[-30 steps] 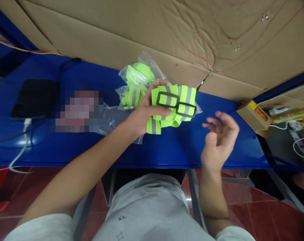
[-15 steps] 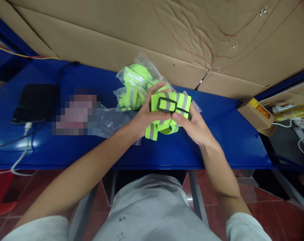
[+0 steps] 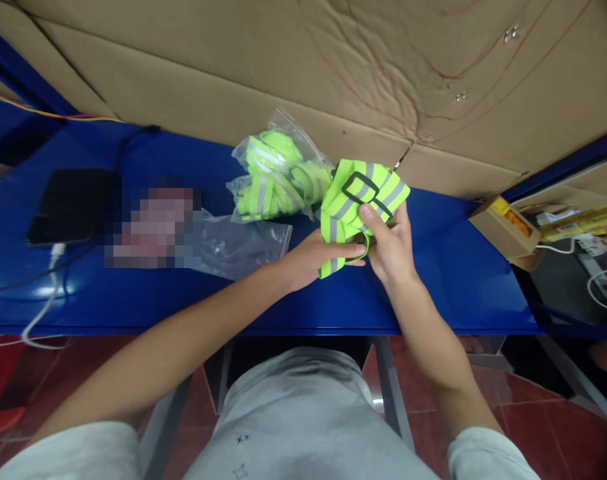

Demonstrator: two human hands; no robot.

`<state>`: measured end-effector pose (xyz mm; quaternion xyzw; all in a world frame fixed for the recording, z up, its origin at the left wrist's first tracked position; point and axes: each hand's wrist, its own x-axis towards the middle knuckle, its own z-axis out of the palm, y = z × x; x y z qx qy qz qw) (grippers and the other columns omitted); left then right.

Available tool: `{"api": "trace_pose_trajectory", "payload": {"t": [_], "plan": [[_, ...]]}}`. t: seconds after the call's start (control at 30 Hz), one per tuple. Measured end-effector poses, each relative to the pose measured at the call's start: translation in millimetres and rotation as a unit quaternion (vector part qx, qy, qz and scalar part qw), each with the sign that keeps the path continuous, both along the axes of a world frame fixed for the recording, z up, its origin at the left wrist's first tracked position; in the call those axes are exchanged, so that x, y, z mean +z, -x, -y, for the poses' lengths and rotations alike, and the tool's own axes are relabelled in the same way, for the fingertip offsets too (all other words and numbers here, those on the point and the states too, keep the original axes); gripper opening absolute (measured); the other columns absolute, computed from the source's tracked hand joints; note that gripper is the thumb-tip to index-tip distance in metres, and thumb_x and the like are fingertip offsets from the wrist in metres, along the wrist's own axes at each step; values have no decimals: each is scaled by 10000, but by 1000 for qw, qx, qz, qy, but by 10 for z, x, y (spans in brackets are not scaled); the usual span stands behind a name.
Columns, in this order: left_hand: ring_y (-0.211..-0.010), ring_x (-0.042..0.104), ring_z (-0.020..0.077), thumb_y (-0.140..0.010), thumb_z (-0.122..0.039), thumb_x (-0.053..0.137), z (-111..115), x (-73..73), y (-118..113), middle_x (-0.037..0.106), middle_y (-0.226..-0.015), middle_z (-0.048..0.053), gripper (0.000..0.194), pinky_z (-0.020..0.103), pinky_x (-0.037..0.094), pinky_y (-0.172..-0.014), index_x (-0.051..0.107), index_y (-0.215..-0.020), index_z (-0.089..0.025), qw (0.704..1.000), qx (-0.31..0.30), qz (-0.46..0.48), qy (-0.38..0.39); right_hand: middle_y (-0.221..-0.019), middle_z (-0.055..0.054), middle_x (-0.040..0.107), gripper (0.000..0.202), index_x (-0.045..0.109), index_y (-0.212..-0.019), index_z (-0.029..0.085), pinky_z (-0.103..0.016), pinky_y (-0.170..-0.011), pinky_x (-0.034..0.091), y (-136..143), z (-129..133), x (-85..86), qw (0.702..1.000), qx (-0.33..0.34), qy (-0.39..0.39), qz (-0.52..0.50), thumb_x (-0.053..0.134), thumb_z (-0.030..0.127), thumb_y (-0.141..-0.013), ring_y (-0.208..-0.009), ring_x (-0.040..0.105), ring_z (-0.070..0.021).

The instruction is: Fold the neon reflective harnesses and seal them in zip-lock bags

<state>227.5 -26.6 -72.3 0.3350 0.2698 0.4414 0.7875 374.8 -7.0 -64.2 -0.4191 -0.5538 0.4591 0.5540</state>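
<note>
A bundled neon-yellow reflective strap (image 3: 343, 193) with grey stripes and a black buckle is held above the blue table. My right hand (image 3: 394, 240) grips its right side, the thumb pressed on the front just below the buckle. Lower down, my left hand (image 3: 313, 261) has its fingers around a hanging loop of the same strap; part of those fingers is hidden behind the webbing. Behind and to the left lie clear zip bags (image 3: 271, 180) filled with similar yellow straps. A flat clear plastic bag (image 3: 238, 247) rests left of my left hand.
On the blue table (image 3: 458, 280), a black device (image 3: 71, 203) with a white cable lies at the left, beside a pixelated patch. An open cardboard box (image 3: 506, 230) stands at the right, near cables and yellow packaging. A cardboard panel (image 3: 208, 73) rises along the back.
The strap bundle has moved right and tilted, away from the filled bags. My left hand has dropped from the bundle's left side to its lower loop; my right hand still holds the bundle.
</note>
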Motion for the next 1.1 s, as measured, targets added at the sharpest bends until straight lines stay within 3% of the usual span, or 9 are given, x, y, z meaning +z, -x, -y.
{"api": "trace_pose_trajectory", "payload": {"t": [0.1,0.2,0.27,0.43,0.6,0.73,0.87,0.97,1.1], "plan": [[-882,749,219,-646,-184,919,-15,-39,3,795,-927,57,392,352,602,-826,784,-1014,-158,1000,-2,0,-3,-1213,-60,722,590,579,-1271,274,-398,-917,644,-59,-25,-32,988,-27,-125,80,851,536,-818,-1094,733,-243],[-748,732,206,-674,-200,864,-31,-28,52,772,-790,78,253,333,585,-750,777,-894,-108,999,-30,-7,-8,-1208,-60,731,575,622,-1257,256,-422,-982,618,-141,-48,-10,949,-9,-254,186,874,517,-810,-1106,726,-252],[-743,732,214,-670,-186,836,-36,-14,83,768,-770,90,230,341,582,-757,771,-872,-96,998,-53,11,-8,-1199,-55,743,537,639,-1259,261,-434,-996,616,-194,-59,23,930,3,-297,219,859,508,-835,-1112,734,-259],[-1068,738,251,-676,-132,852,-35,11,123,800,-1042,60,327,437,585,-1017,777,-993,-166,981,-98,168,16,-1262,-65,755,403,661,-1268,286,-495,-1071,599,-301,-104,96,907,19,-335,256,788,438,-917,-1199,731,-288],[-1412,585,302,-850,-329,851,-17,49,112,722,-1360,36,316,539,502,-1184,759,-1139,-243,968,-55,241,40,-1348,-35,741,303,685,-1283,326,-609,-1205,483,-416,-161,139,857,38,-394,330,670,327,-980,-1399,617,-335],[-1454,541,336,-870,-397,842,-40,16,97,700,-1395,54,341,568,509,-1165,759,-1166,-249,978,0,198,64,-1666,23,486,495,612,-1460,372,-647,-1299,326,-523,-156,164,824,121,-372,411,548,189,-1004,-1606,358,-335],[-1146,703,246,-723,-251,911,-126,-56,122,775,-1091,38,280,384,584,-989,779,-965,-204,991,64,111,46,-1791,93,152,679,386,-1636,455,-658,-1346,148,-599,-108,167,807,217,-300,461,458,144,-1038,-1680,58,-294],[-968,715,195,-660,-166,876,-161,-68,125,758,-906,8,251,314,573,-887,757,-880,-193,992,102,71,28,-1800,95,119,654,362,-1644,471,-651,-1351,114,-593,-68,120,836,249,-225,434,586,350,-1041,-1679,0,-315],[-1097,724,259,-621,-139,858,-103,-42,76,784,-1079,39,491,384,564,-986,747,-1095,-201,993,100,35,-43,-1793,63,197,829,390,-1621,478,-591,-1325,297,-504,-47,-11,966,164,-125,157,711,692,-888,-1652,228,-342]]}}
